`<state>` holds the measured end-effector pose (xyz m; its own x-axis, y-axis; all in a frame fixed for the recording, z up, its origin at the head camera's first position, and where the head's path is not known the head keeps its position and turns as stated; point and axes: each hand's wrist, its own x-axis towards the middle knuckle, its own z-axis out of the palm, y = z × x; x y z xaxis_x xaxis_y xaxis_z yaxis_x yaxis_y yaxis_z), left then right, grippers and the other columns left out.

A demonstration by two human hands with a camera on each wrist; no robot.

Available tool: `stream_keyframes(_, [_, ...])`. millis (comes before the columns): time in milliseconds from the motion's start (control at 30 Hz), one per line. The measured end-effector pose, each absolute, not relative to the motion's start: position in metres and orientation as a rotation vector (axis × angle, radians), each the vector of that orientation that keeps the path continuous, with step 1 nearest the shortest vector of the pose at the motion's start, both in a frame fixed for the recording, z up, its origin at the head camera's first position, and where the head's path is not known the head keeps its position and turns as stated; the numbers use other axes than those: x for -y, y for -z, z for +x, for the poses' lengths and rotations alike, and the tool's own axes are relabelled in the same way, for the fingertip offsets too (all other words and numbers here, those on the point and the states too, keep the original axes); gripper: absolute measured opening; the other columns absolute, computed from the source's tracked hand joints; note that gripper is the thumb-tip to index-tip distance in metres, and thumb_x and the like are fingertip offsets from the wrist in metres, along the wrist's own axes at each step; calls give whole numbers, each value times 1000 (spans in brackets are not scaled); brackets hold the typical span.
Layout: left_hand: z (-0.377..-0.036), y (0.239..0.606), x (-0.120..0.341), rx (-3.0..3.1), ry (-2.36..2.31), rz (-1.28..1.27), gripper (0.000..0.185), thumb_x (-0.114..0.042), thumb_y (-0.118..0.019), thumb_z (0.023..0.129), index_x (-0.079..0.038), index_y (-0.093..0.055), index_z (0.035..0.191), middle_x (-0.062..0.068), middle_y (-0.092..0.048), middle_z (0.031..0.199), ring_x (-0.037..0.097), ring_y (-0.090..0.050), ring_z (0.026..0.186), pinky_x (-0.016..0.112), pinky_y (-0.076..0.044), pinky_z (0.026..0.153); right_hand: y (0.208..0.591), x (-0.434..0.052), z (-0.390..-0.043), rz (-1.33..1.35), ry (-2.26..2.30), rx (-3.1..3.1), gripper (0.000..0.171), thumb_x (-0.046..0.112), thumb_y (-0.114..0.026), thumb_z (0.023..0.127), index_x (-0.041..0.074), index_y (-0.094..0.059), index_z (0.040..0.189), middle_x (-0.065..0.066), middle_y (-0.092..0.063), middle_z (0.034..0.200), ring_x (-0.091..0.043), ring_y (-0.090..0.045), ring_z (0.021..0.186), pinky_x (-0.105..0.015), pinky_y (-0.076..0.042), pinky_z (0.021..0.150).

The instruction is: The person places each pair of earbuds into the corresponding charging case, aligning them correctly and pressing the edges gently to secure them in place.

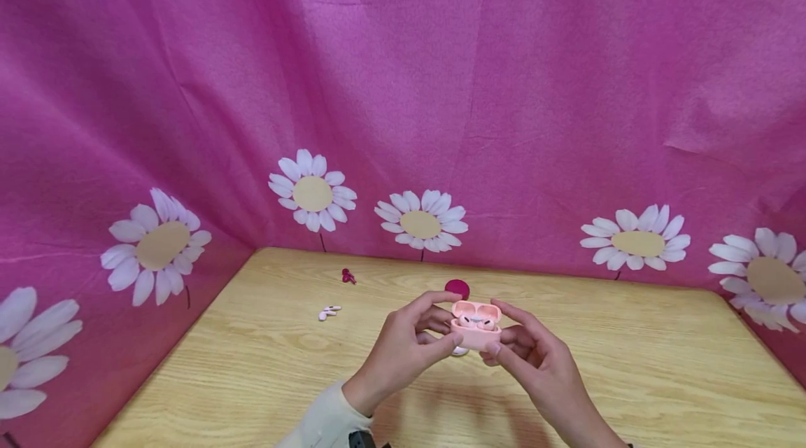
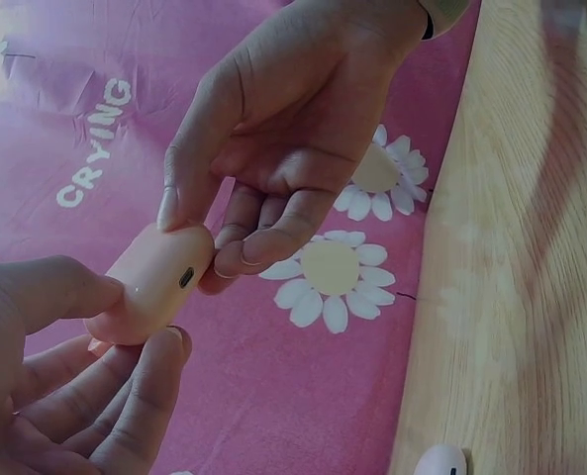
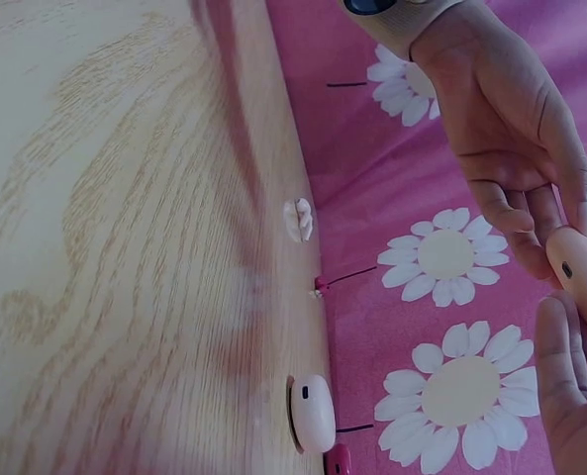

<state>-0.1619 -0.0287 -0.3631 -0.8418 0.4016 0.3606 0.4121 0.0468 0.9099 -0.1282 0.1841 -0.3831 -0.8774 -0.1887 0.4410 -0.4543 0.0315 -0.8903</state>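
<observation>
While the left hand (image 1: 403, 350) and right hand (image 1: 535, 357) pinch the pink case (image 1: 476, 325) (lid open), earbuds seemingly sit inside.

One printed word can be read: "CRYING", in white capital letters on the pink cloth (image 2: 65, 119) behind the hands in the left wrist view, running slantwise upward. No other text, brand, number or sign can be read in the head view or the right wrist view.

surface (image 1: 630, 364): light wood grain
backdrop (image 1: 441, 84): pink cloth w/ white daisies
far left: pink earbuds (image 1: 329, 311); red earbud (image 1: 348, 276)
red case (image 1: 457, 288): mid-surface
</observation>
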Motion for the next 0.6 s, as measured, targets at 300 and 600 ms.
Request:
stream_keyframes(300, [-161, 362, 29, 2242, 2016, -906, 43, -5, -71, 86, -18, -59, 125, 8, -71, 98, 16, -67, 86, 30, -57, 72, 384, -184, -128, 698, -1957, 2087, 52, -5, -59, 92, 3, -43, 141, -15, -69, 96, -23, -70, 80, -34, -57, 75])
stream_keyframes(600, [-162, 362, 29, 2239, 2031, -905, 43, -4, -71, 86, -17, -59, 125, 9, -71, 96, 16, -67, 84, 31, -58, 72, 383, -183, -129, 711, -2003, 2063, 51, -4, -59, 92, 2, -44, 140, -15, -67, 94, -24, -70, 80, -36, -57, 74])
